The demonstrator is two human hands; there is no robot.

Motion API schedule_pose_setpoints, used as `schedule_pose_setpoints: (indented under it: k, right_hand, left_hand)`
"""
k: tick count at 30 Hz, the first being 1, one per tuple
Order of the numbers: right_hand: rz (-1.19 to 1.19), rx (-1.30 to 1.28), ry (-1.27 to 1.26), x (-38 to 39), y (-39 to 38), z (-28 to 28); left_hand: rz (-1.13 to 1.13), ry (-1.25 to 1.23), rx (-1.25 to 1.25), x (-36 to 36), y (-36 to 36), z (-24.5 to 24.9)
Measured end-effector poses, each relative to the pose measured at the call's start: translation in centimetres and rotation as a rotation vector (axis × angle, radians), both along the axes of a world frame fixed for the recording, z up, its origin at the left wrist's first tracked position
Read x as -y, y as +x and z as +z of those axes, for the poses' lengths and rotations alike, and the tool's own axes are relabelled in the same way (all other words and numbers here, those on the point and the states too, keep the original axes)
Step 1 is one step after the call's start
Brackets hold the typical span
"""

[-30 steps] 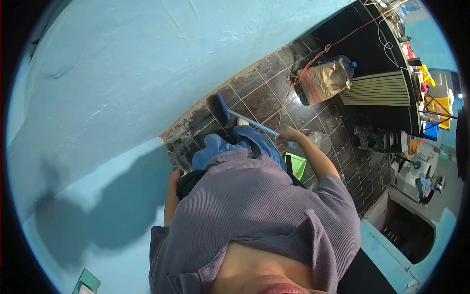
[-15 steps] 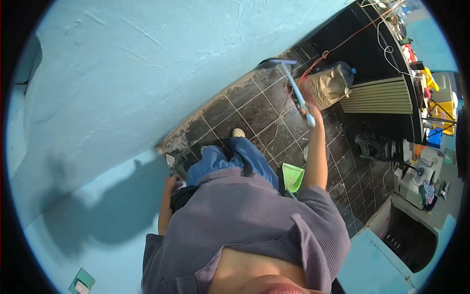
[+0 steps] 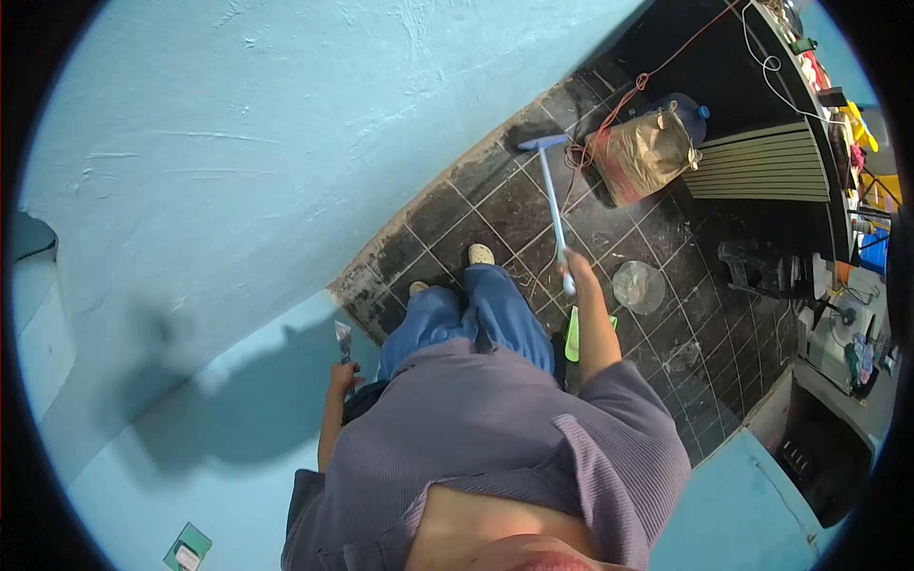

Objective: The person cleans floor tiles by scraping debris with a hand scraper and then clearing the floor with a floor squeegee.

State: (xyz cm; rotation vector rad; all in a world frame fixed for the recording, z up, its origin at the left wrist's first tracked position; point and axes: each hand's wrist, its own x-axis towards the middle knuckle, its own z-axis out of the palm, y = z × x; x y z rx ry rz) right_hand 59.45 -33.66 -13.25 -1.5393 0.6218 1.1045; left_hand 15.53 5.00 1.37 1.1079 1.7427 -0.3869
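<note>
Right hand [image 3: 574, 271]: fingers wrapped round the upper end of a light-blue pole tool [image 3: 554, 209]. Pole runs forward from the hand to a wide blue head [image 3: 543, 144] near the base of the light-blue wall [image 3: 286, 124], close to the red cord [image 3: 620, 107]. Can't tell if the head is brush or squeegee, or whether it touches the tiled floor [image 3: 519, 207].

Left hand [image 3: 344, 374]: clamped on the handle of a scraper [image 3: 343, 337], blade pointing forward, just beside the wall. Blade looks flat and wide; finger detail too small to read.

Green dustpan [image 3: 572, 337] is beside the right forearm, partly hidden by it. Clear round plastic item [image 3: 639, 287] on the floor, right of the right hand. Further forward: brown paper bag [image 3: 647, 157], big blue-capped bottle [image 3: 689, 111] behind it, both by the black counter [image 3: 752, 71]. Light shoes [image 3: 481, 254] between the two hands.
</note>
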Motion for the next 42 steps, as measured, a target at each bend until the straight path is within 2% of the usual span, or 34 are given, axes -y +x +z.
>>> schedule_pose_setpoints:
  k: [3, 5, 6, 8, 9, 11, 12, 14, 15, 17, 20, 21, 22, 23, 25, 27, 28, 29, 31, 32, 33, 35, 37, 39, 41, 42]
  right_hand:
    - [0.043, -0.082, -0.097, 1.8, -3.6, 7.5]
    - [0.085, -0.043, -0.077, 2.2, -3.5, 10.2]
    - [0.111, -0.017, -0.070, 1.7, -3.0, 12.3]
    - [0.096, -0.012, -0.096, -0.6, -2.2, 18.8]
    - [0.102, -0.014, -0.068, -1.0, -2.5, 20.4]
    - [0.115, -0.078, -0.015, -1.3, -3.0, 20.5]
    - [0.108, -0.121, -0.002, -1.8, -3.0, 20.2]
    - [0.130, -0.181, 0.111, -2.9, -2.8, 18.6]
    - [0.121, -0.249, 0.261, -2.9, -2.5, 15.4]
    - [0.140, -0.158, 0.211, -5.6, -2.2, 15.1]
    - [0.220, -0.172, 0.120, -7.7, -1.4, 13.0]
    - [0.219, -0.166, 0.120, -8.1, -1.5, 12.3]
    - [0.112, -0.167, 0.107, -8.6, -1.6, 11.9]
    - [0.007, -0.164, 0.096, -9.1, -1.7, 11.3]
    - [0.034, -0.118, 0.089, -8.7, -1.8, 9.6]
    - [-0.020, -0.242, 0.166, -8.5, -1.4, 8.8]
    - [-0.025, -0.238, 0.170, -8.6, -1.5, 8.8]
    - [0.051, -0.219, 0.136, -8.8, -1.7, 8.8]
    - [0.209, -0.183, 0.075, -9.6, -2.5, 8.9]
    - [0.534, 0.068, -0.029, -9.8, -3.3, 13.2]
    - [0.674, 0.111, -0.105, -10.1, -4.0, 15.9]
    - [0.478, -0.009, 0.027, -9.5, -5.9, 17.1]
    - [0.482, -0.081, 0.067, -8.9, -6.1, 14.6]
    - [0.367, -0.227, 0.072, -8.7, -6.8, 12.3]
    - [0.430, -0.156, -0.051, -7.9, -8.2, 10.9]
    - [0.561, 0.018, -0.104, -6.3, -8.6, 9.9]
  left_hand:
    - [-0.013, -0.051, 0.047, -0.9, -1.0, -4.2]
    - [-0.580, 0.069, 0.233, -1.8, -1.6, -6.6]
    - [-0.580, 0.070, 0.235, -1.6, -0.7, -6.0]
    - [-1.225, 0.398, 0.356, -1.3, 2.5, -3.0]
    - [-1.234, 0.399, 0.351, -2.0, 2.2, -4.2]
    - [-0.555, 0.128, 0.285, -3.0, 2.3, -8.7]
    - [-0.558, 0.134, 0.300, -3.2, 2.9, -9.0]
    - [-0.319, 0.066, 0.079, -3.2, 4.0, -9.6]
    - [-0.323, 0.071, 0.096, -3.1, 4.4, -9.4]
    - [-0.615, 0.245, 0.129, -2.4, 4.3, -8.3]
    - [-0.665, 0.145, 0.138, -2.0, 2.4, -7.3]
    - [-0.667, 0.148, 0.143, -2.4, -1.8, -12.4]
    - [-0.978, 0.215, 0.120, -3.6, -5.7, -17.3]
    - [-1.286, 0.286, 0.093, -4.8, -6.5, -22.1]
    - [-1.278, 0.296, 0.101, -5.1, -7.8, -22.6]
    - [-1.270, 0.297, 0.120, -4.3, -11.1, -22.5]
    - [-1.268, 0.300, 0.131, -4.5, -9.7, -23.3]
    - [-1.266, 0.301, 0.141, -3.9, -13.0, -22.7]
    - [-1.258, 0.307, 0.151, -3.8, -14.0, -23.1]
    - [-1.249, 0.313, 0.150, -3.8, -14.1, -23.6]
    - [-1.242, 0.316, 0.147, -3.3, -13.4, -24.1]
    - [-1.222, 0.316, 0.156, -3.4, -13.1, -24.6]
    - [-1.190, 0.303, 0.173, -2.5, -13.7, -25.0]
    - [-1.142, 0.268, 0.183, -2.5, -13.4, -26.0]
    - [-1.075, 0.227, 0.184, -2.6, -13.6, -26.8]
    - [-1.033, 0.213, 0.172, -3.7, -12.7, -27.5]
